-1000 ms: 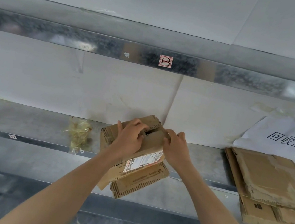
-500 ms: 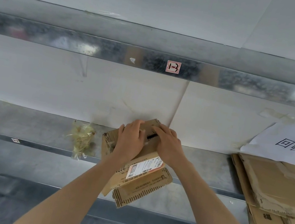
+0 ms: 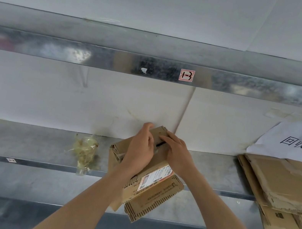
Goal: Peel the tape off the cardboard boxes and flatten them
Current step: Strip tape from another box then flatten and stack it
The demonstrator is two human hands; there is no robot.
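Plainly, both hands are on 1 small cardboard box (image 3: 153,201). The left hand (image 3: 141,149) lies over its top with the fingers bent down around the far upper edge, gripping it. The right hand (image 3: 176,153) is flatter: its fingers (image 3: 164,137) reach fairly straight across the top flap and press beside a dark slit between the flaps, almost meeting the left hand. The box sits tilted at the front of a metal shelf (image 3: 20,139), its lower flaps hanging out past the shelf's edge, with a white shipping label (image 3: 155,177) on the side facing the person. Near it on the left lies a crumpled wad of yellowish tape (image 3: 85,151). Well apart to the right, a stack of flattened cardboard (image 3: 284,190) rests on the same shelf below a white paper sign (image 3: 300,142). A red-edged sticker (image 3: 187,75) marks the front lip of the shelf above.
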